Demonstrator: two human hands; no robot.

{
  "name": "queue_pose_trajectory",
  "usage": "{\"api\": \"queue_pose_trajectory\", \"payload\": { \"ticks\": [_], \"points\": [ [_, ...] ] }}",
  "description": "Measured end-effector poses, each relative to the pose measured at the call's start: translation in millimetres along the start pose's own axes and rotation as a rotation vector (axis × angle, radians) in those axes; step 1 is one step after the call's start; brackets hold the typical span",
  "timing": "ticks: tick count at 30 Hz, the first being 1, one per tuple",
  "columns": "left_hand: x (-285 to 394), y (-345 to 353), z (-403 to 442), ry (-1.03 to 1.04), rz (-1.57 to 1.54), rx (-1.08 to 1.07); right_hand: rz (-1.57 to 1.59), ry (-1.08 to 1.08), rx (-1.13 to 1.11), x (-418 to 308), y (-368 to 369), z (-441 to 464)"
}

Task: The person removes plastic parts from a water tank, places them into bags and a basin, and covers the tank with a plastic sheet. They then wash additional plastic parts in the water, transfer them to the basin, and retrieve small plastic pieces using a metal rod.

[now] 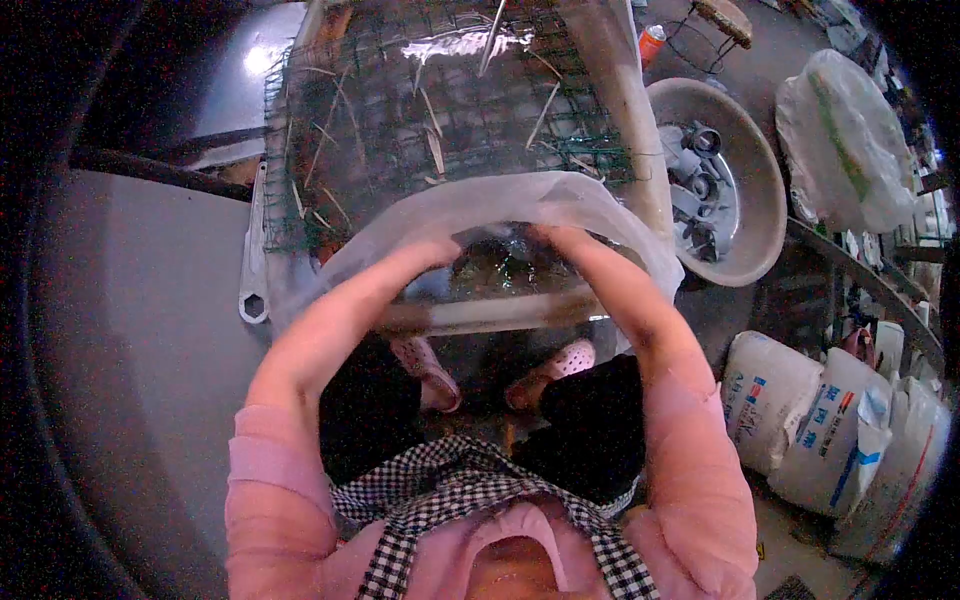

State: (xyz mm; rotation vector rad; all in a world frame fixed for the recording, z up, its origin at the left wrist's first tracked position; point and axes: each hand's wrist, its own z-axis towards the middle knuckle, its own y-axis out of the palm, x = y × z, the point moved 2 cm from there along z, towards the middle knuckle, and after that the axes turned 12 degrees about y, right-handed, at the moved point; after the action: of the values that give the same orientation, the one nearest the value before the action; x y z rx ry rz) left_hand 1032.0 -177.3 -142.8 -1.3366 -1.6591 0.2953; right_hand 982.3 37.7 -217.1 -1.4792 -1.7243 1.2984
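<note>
A clear plastic sheet or bag [510, 190] arches over the near end of a water-filled tank [450, 316]. My left hand [440, 252] reaches under its edge from the left, fingers hidden by the water and plastic. Opposite it, my right hand [547, 236] dips in the same way, and its fingers are hidden too. Dark, rippling water [505, 265] shows between the two hands; whatever they touch below cannot be made out. Beyond the plastic, green wire mesh [380, 120] with several pale strips tied on lies across the tank.
A large wrench [254, 265] hangs or leans along the tank's left side, by a grey panel [150, 300]. At right sits a basin [765, 190] of grey plastic fittings [700, 180]. Farther right are a filled plastic bag [845, 145], printed white sacks [765, 400] and an orange can [651, 42].
</note>
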Motion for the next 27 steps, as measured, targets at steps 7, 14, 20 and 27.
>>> {"api": "queue_pose_trajectory", "payload": {
  "ticks": [7,14,20,27],
  "points": [
    [30,2,-41,0.206,0.532,0.316,-0.026,-0.161,-0.072,2,13,-37],
    [57,8,-63,0.464,0.484,0.483,0.43,-0.002,-0.041,-18,-70,-94],
    [109,0,-74,0.628,0.441,0.592,0.464,0.053,0.181,-19,-79,-103],
    [78,25,-116,1.159,0.594,0.23,0.729,-0.036,0.414,18,-114,-136]
  ]
}}
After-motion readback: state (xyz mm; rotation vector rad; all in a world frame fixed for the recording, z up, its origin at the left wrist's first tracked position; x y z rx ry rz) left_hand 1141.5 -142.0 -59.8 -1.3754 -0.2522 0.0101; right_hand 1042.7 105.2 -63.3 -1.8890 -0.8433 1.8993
